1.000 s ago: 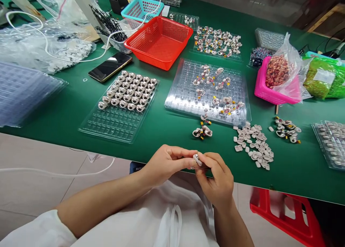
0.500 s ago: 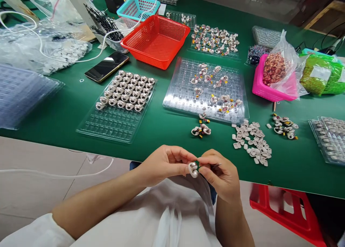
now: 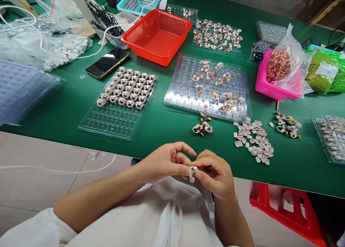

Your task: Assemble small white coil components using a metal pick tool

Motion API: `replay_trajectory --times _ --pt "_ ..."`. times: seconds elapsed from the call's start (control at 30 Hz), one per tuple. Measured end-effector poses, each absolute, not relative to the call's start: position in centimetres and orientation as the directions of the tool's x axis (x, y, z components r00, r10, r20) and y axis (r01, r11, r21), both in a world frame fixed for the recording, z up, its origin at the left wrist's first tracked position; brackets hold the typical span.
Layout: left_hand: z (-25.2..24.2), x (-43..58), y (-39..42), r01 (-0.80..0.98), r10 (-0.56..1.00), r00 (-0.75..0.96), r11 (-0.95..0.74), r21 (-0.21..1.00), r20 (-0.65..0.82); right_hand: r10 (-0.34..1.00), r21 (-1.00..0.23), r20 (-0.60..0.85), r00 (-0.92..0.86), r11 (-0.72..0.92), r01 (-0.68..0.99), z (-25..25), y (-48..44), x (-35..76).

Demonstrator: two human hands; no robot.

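My left hand and my right hand meet at the green table's near edge, both pinching one small white coil part between their fingertips. Just beyond them lies a small cluster of wired coil parts. A pile of small white caps sits to the right of it. A clear tray on the left holds rows of finished white parts. Another clear tray in the middle holds scattered wired parts.
A red basket, a teal basket and a phone lie at the back left. A pink basket with a bag of copper coils stands right. Stacked clear trays sit far left, a red stool below the table.
Both hands have drawn slightly toward me and lower with the white part. My left index finger has lifted off it. The view shifted a little.
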State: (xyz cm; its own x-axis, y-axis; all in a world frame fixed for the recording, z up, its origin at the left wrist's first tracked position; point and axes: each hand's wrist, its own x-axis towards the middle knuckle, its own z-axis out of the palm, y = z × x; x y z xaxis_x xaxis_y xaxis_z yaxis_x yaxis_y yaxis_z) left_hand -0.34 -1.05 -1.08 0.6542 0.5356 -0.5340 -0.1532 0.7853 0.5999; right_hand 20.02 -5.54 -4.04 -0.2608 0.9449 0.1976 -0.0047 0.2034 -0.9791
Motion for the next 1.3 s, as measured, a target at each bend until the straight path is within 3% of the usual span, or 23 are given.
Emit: replay_trajectory --times 0.23,0.47,0.6,1.03,1.13,1.3 --pt "-1.2 -0.5 -0.9 -0.137 0.51 0.672 0.798 0.587 -0.536 0.951 -0.973 0.218 -0.222 0.229 0.026 -4.1 -5.6 19.5" --pt "-0.7 -1.5 0.7 0.092 0.347 0.742 0.794 0.601 -0.573 0.868 -0.927 0.21 -0.451 0.323 0.19 -2.5 -4.7 20.1" --pt "-0.2 -1.3 1.4 0.134 0.309 0.767 0.78 0.611 -0.562 0.842 -0.892 0.204 -0.499 0.37 0.259 -1.9 -4.5 20.5" --pt "-0.5 -0.7 0.7 0.084 0.39 0.732 0.761 0.643 -0.558 0.874 -0.922 0.265 -0.408 0.353 0.159 -3.0 -5.2 20.0" --pt "-0.5 -0.6 -0.1 0.011 0.535 0.682 0.674 0.739 -0.498 0.928 -0.948 0.238 -0.287 0.286 0.14 -3.6 -5.7 19.6" --pt "-1.2 -0.4 -1.4 -0.036 0.785 0.591 0.259 0.965 -0.188 0.963 -0.96 0.251 -0.102 0.261 0.103 -4.9 -6.9 18.5"
